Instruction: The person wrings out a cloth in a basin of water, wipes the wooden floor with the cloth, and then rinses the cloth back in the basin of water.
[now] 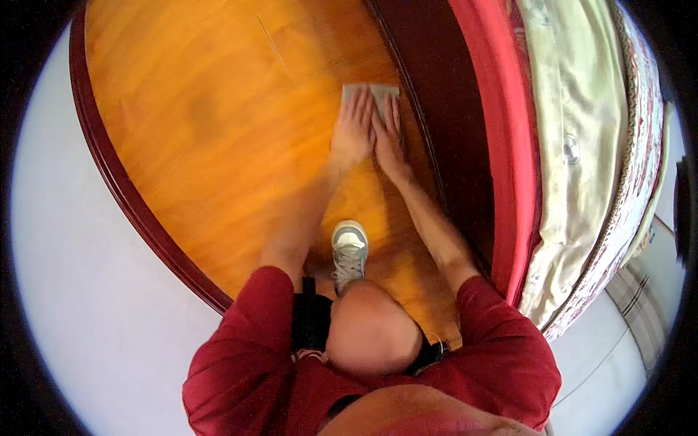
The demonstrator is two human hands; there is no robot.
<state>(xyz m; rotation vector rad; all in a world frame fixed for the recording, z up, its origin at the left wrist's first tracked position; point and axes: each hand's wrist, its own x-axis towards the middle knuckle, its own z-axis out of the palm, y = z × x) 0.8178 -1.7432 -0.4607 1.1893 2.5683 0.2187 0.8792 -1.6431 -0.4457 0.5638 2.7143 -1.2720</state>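
Note:
A flat greyish-beige cloth (379, 92) lies on the orange-brown wooden floor (240, 123), its far edge showing past my fingertips. My left hand (353, 131) rests flat on its left part, with fingers stretched forward. Beside it, my right hand (390, 138) lies flat over the right part. The thumbs come close together, and both palms face down. The hands and left forearm are blurred. Most of the cloth is hidden under the fingers, and its exact material is unclear.
A grey-white shoe (350, 251) stands on the floor behind my hands, below a bent knee (374, 327). Dark red skirting (116, 174) borders a white wall (65, 240) at left. On the right, red fabric (502, 145) and pale green fabric (574, 167) rise beside a dark base (458, 123).

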